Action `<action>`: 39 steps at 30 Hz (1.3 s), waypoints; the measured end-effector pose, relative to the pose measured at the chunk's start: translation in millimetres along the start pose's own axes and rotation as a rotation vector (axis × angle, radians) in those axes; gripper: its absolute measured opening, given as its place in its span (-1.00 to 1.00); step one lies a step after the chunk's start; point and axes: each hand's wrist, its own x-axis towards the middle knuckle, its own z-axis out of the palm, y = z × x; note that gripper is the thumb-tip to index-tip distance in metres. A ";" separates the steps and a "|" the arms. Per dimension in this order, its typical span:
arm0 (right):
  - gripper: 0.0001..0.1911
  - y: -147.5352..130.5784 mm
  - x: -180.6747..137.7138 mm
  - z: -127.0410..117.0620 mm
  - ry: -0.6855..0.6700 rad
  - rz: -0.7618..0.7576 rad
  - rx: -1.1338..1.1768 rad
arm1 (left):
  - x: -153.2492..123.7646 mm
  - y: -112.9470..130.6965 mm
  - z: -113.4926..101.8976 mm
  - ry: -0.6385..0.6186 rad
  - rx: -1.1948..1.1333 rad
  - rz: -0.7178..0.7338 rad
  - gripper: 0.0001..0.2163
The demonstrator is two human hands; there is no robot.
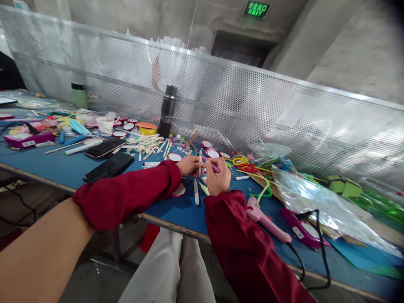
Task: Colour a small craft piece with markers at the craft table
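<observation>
My left hand [189, 165] is closed on a short wooden craft stick [200, 156], held upright over the blue table. Close beside it, my right hand [219, 176] grips a purple marker pen [215, 168], whose front end points toward the stick. Whether the pen's tip touches the stick I cannot make out. A white marker [196, 192] lies on the table just below my hands. A round white disc with a red rim [179, 190] is partly covered by my left sleeve, and a similar disc [174, 157] lies behind that wrist.
Loose craft sticks [147, 145] are heaped at left, near a black bottle [168, 111], a paper cup [105, 126] and two phones [109, 166]. At right lie a pink glue gun [268, 221], a purple power strip [303, 229] and a plastic bag [318, 202]. A perforated metal partition [252, 105] stands behind.
</observation>
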 end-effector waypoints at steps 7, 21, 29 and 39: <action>-0.79 -0.6 -0.1 -0.4 0.010 -0.001 -0.002 | -0.6 0.8 0.0 -0.004 0.000 0.007 -0.76; -0.80 0.0 0.1 -0.1 -0.021 -0.011 0.005 | -1.4 1.8 1.0 0.009 0.028 0.000 -0.76; -0.79 2.1 0.5 0.3 -0.017 -0.018 0.012 | -2.6 3.9 1.9 0.009 0.018 -0.008 -0.78; -0.79 0.8 0.0 0.3 -0.019 -0.018 0.021 | -3.7 5.0 3.0 0.019 0.027 -0.007 -0.76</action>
